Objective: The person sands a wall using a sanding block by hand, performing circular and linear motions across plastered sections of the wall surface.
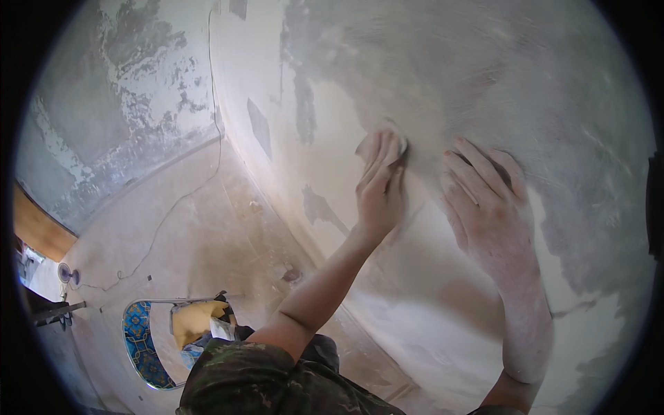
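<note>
A wall (332, 171) with grey and whitish patches of plaster or filler rises close before me. My left hand (381, 176) presses a small, pale sheet (364, 147), which looks like sandpaper, against the wall; one corner of the sheet sticks out left of the fingers. To its right, my right hand (487, 207) lies on the wall with its fingers somewhat spread and nothing visible in it. Pale dust coats the right hand and forearm. Whether anything lies under the right palm is hidden.
Below left stands a metal-framed chair with a blue patterned back (148, 345), with a yellowish cloth or bag (194, 321) on it. A thin cable (171, 212) crosses the dusty floor (207, 249) towards a small fan (66, 273). A second patchy wall (104, 104) meets mine in a corner.
</note>
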`<state>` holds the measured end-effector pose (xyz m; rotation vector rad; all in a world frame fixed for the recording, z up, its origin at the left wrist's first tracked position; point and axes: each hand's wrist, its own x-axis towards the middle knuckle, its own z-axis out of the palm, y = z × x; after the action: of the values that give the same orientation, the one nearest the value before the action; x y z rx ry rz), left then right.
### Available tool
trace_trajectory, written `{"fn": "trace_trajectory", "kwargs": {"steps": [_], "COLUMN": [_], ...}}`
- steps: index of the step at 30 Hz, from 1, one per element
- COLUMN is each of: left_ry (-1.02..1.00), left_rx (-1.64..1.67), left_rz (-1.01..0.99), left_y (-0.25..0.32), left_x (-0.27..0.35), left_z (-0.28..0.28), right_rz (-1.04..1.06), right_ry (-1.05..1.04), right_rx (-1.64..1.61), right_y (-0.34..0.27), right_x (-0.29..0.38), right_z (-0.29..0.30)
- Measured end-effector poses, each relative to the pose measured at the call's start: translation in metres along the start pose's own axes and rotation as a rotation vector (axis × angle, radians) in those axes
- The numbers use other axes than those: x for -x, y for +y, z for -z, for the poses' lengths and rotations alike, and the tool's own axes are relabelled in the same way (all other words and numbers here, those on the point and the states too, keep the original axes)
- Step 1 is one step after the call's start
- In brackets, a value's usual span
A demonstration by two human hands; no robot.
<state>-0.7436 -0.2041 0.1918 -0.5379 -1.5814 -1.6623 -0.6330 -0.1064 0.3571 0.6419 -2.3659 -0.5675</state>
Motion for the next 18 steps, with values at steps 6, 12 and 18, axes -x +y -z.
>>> {"fn": "trace_trajectory", "kwargs": {"steps": [6, 12, 18], "left_ry": [-0.053, -0.013, -0.045], "left_rx": [-0.009, 0.059, 0.082], "left_rz": [-0.056, 0.109, -0.053], "left_y": [-0.065, -0.018, 0.000], "left_x": [0.124, 0.047, -0.005], "left_z": [0.011, -0.003, 0.003], "right_rz": [0.037, 0.032, 0.028], "right_ry": [0.015, -0.021, -0.032], "right_rx": [0.009, 0.011, 0.006], "right_y": [-0.003, 0.004, 0.001], "right_x": [-0.009, -0.006, -0.015], "right_z": [0.002, 0.001, 0.011]}}
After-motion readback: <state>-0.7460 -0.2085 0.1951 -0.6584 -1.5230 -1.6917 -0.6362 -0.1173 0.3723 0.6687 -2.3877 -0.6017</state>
